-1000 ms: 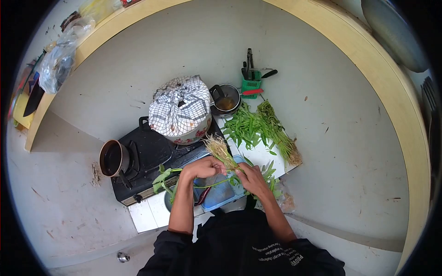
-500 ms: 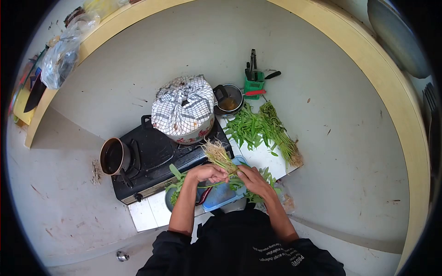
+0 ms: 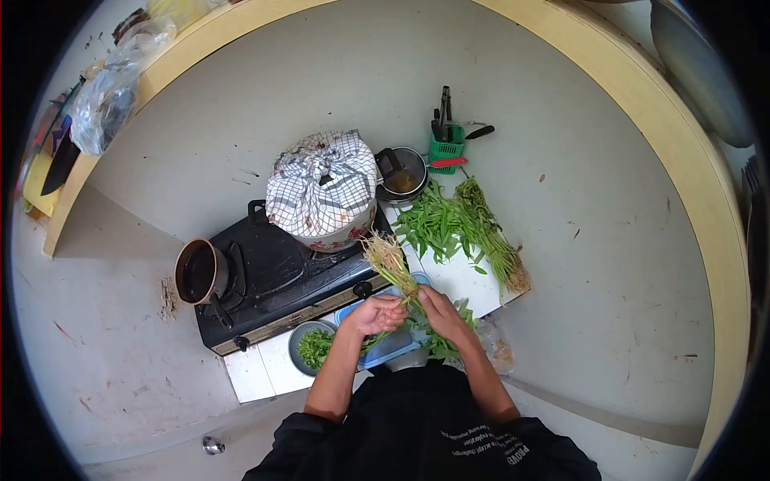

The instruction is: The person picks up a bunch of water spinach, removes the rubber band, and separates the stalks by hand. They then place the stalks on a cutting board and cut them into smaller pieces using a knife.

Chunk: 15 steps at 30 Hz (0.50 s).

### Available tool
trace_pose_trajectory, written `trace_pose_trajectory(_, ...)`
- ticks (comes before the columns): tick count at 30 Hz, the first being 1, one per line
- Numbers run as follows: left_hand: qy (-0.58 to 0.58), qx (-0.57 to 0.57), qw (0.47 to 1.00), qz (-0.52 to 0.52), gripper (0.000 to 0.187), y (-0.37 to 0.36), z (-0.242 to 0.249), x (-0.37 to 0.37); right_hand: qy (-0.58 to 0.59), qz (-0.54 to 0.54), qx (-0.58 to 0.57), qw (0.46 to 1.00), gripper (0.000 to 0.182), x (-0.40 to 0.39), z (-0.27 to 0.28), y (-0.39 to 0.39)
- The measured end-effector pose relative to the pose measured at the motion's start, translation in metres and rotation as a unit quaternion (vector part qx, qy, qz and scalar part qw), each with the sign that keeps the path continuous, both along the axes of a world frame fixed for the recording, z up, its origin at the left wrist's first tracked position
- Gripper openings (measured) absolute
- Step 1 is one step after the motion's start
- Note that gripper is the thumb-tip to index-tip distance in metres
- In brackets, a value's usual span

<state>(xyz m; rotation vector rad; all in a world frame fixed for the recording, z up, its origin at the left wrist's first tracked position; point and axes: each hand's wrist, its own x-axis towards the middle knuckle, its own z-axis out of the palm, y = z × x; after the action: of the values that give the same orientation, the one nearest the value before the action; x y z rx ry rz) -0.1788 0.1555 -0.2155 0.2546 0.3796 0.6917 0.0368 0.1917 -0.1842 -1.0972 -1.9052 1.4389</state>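
My right hand (image 3: 443, 313) is closed around a bunch of water spinach (image 3: 389, 260), whose pale, stringy roots point up and away from me toward the stove. Its leafy end hangs toward my body. Close beside it, my left hand (image 3: 377, 314) is curled shut at the stems, with a green stem trailing below its fingers. Under both hands lies a blue plastic tray (image 3: 389, 346), partly covered by arms and greens. A grey bowl (image 3: 297, 362) with chopped green pieces (image 3: 314, 348) sits left of the tray.
A black gas stove (image 3: 273, 276) carries a cloth-wrapped pot (image 3: 325, 188) and a small saucepan (image 3: 200, 272). More water spinach (image 3: 457, 220) lies on the white tiles at right. Behind it are a strainer (image 3: 405, 170) and a green utensil basket (image 3: 446, 147). A clear plastic bag (image 3: 499, 349) lies right.
My left hand has moved right and slightly down, uncovering the grey bowl. The rooted bunch has shifted slightly right. The dark red item near the tray no longer shows.
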Motion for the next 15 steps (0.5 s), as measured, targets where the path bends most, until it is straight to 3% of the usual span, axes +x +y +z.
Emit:
trace_pose_trajectory(2, -0.015, 0.013, 1.0, -0.008, 0.032, 0.001, -0.001, 0.001, 0.004, -0.008, -0.002, 1.0, 0.038, -0.003, -0.004, -0.001)
trace_pose_trajectory(7, 0.187, 0.076, 0.979, 0.004, 0.035, 0.004, 0.023, 0.001, -0.026, -0.005, -0.009, 1.0, 0.036, -0.004, -0.01, 0.001)
trace_pose_trajectory(11, 0.305, 0.152, 0.94, -0.018, 0.035, 0.002, 0.035, 0.001, 0.05, 0.048, -0.134, 0.989, 0.038, 0.004, -0.022, 0.005)
trace_pose_trajectory(13, 0.256, 0.146, 0.955, -0.029, 0.034, 0.002, 0.034, -0.002, 0.155, 0.082, -0.229, 0.958, 0.039, 0.006, -0.019, 0.005)
trace_pose_trajectory(15, 0.221, 0.153, 0.962, -0.043, 0.034, 0.004, 0.032, -0.004, 0.16, 0.082, -0.223, 0.958, 0.04, 0.005, -0.026, 0.008)
